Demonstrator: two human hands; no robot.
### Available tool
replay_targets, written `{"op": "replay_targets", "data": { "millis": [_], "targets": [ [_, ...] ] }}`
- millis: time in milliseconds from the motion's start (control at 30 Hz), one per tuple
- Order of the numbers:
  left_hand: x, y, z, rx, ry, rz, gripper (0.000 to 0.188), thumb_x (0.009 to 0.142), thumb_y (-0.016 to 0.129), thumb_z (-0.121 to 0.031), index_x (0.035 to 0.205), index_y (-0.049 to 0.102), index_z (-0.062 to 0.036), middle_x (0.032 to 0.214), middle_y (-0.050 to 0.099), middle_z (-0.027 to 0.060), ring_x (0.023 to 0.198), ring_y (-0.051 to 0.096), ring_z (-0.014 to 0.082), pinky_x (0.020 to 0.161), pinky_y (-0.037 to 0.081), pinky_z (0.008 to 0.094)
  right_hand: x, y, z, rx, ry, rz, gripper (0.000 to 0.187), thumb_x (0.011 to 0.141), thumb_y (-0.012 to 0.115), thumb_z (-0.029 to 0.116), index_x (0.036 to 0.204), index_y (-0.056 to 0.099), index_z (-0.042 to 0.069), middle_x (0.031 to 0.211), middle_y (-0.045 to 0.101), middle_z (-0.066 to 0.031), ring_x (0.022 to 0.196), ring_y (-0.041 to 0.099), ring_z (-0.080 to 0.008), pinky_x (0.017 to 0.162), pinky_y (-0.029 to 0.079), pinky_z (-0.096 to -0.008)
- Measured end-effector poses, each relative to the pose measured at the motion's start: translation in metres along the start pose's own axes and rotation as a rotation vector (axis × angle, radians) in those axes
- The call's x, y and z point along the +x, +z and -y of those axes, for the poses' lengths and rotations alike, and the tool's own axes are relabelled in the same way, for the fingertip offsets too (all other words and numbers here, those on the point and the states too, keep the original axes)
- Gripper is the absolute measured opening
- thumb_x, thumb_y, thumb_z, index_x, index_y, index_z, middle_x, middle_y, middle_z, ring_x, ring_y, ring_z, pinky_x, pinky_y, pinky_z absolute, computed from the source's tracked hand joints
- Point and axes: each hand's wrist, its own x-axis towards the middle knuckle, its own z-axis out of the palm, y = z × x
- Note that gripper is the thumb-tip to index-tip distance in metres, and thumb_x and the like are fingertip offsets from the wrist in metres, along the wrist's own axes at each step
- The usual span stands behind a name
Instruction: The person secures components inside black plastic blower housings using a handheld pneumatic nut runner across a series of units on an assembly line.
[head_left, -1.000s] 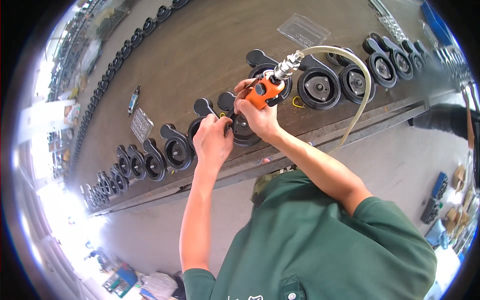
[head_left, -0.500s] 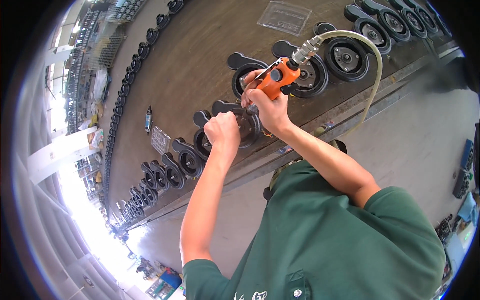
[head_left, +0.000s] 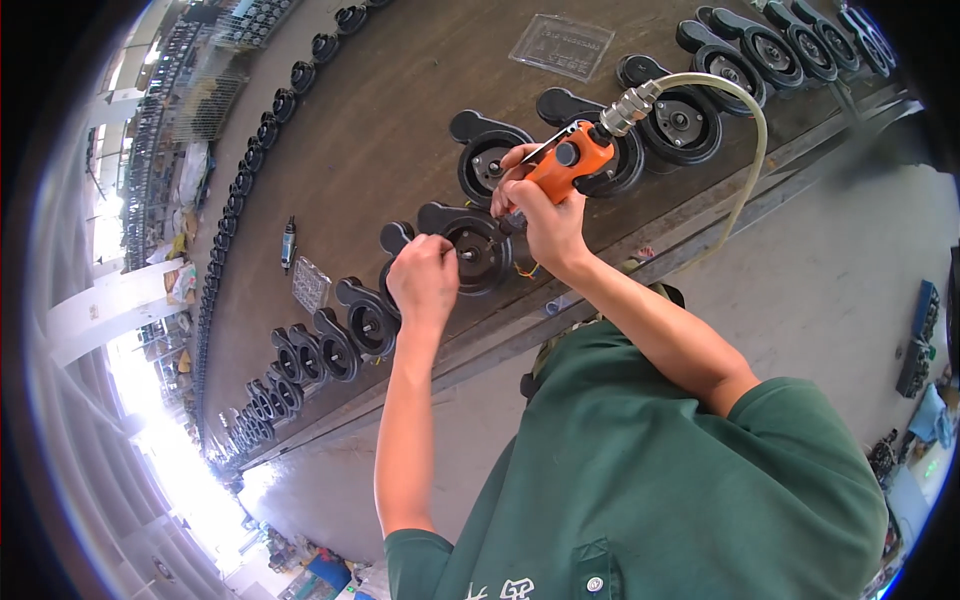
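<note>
My right hand [head_left: 548, 222] is closed around an orange air-powered driver [head_left: 570, 165], whose nose points down-left toward a black round housing [head_left: 484, 262] with a side arm. A short metal shaft sticks up from the housing's middle. At the housing's left edge, my left hand [head_left: 424, 275] is pinched together; its fingertips point toward the shaft, and anything between them is too small to make out. A pale hose [head_left: 752, 105] runs from the driver's metal coupling and curves down to the right. Another black housing [head_left: 487, 165] lies just beyond the driver.
Similar housings [head_left: 370, 325] line the near edge of the brown table [head_left: 390, 120] on both sides. Two clear plastic plates [head_left: 562, 46] and a slim blue-black tool [head_left: 289, 245] lie farther in. Another row of black parts [head_left: 268, 130] follows the far side.
My left hand has drawn left off the housing's face, uncovering its shaft. The driver has shifted slightly to the right, its nose now near the housing's upper right rim.
</note>
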Motion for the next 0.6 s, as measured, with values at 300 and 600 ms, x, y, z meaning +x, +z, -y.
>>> {"op": "replay_targets", "data": {
  "millis": [300, 600],
  "targets": [
    [-0.042, 0.03, 0.007, -0.259, -0.24, -0.204, 0.011, 0.082, 0.076, -0.01, 0.085, 0.076, 0.0002, 0.071, 0.061, 0.0108, 0.062, 0.059, 0.0221, 0.061, 0.046, 0.0354, -0.014, 0.004, -0.004, 0.092, 0.046, -0.035, 0.021, 0.086, 0.059, -0.004, 0.107, 0.058, -0.005, 0.074, 0.063, -0.006, 0.063, 0.062, -0.013, 0.061, 0.053, -0.0283],
    [-0.055, 0.066, 0.003, 0.096, -0.261, -0.229, 0.006, 0.082, 0.071, -0.01, 0.08, 0.073, -0.0051, 0.088, 0.067, 0.0102, 0.09, 0.064, 0.0315, 0.075, 0.054, 0.0458, -0.021, 0.001, 0.003, 0.054, 0.071, -0.021, 0.025, 0.09, 0.056, -0.001, 0.114, 0.055, -0.005, 0.078, 0.058, -0.0067, 0.067, 0.059, -0.0165, 0.066, 0.054, -0.0345]
  ]
}}
